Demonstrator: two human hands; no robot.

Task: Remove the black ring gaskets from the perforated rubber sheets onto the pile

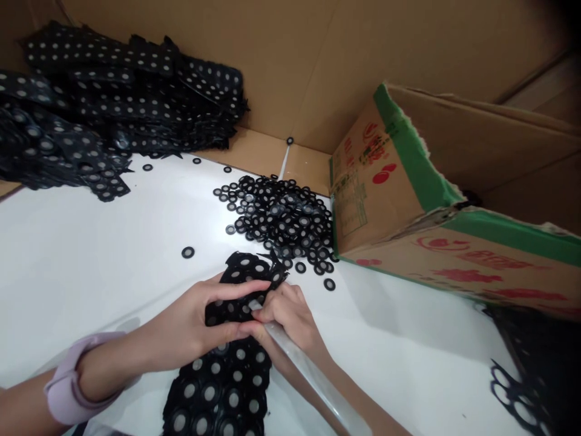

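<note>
While pressed flat near the near edge of the white worktop (68,260), black punched sheet (227,369) mid-stripping, judging by the loose rings (281,218) heaped toward the far edge beside the cardboard box (408,236). Left hand (200,327) pinching the sheet's upper end. Right hand (285,315) gripping a clear rod (313,378) at it. Next: probably push out another ring cleanly.

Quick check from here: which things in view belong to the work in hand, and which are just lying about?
In hand:
left hand
right hand
black punched sheet
pile of loose black rings

Lying about:
heap of black sheets
printed cardboard box
stray ring
white table
</note>
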